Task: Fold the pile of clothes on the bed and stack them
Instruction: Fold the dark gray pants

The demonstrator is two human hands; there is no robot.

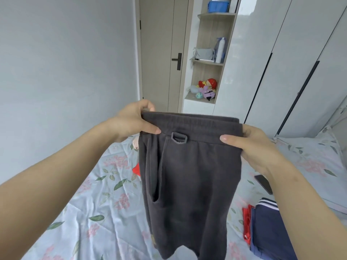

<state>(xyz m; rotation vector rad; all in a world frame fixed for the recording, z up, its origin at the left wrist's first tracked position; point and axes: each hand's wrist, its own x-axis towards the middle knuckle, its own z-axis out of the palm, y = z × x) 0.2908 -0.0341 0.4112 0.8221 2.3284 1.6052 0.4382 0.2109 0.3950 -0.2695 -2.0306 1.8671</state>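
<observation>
Nearest, by the right edge of the pale blue floral-print bed (93,203), lies a stack of folded navy blue clothes (266,222) with a folded red garment (247,228) touching its left side. This looks like the finished pile, kept to 1 side so the middle of the bed stays free for folding.

Above the bed's middle hangs a pair of dark grey soft cotton trousers (189,175), off the sheet, legs dropping out of view below. The left hand (131,121) and right hand (257,147) each pinch 1 end of the elastic waistband, thumbs in front and fingers (148,106) curled behind, narrow and closed on the cloth. Holding the 2 ends apart pulls the band flat and lets the weight straighten the legs, likely so the garment can be lined up before it is laid down and folded. A grey D-ring loop (179,137) sits below the band, and a side pocket (156,184) gapes on the left. A small pale mark near the hem is too blurred to read.

Further up the right side lies a dark phone (263,183). Behind the trousers' left edge a scrap of bright red cloth (136,170) shows, probably unfolded laundery.

Beyond the bed stand a wooden shelf unit (206,72) with plush toys (208,87), a beige door (159,53) and a white wardrobe (291,72); no lettering is legible anywhere
</observation>
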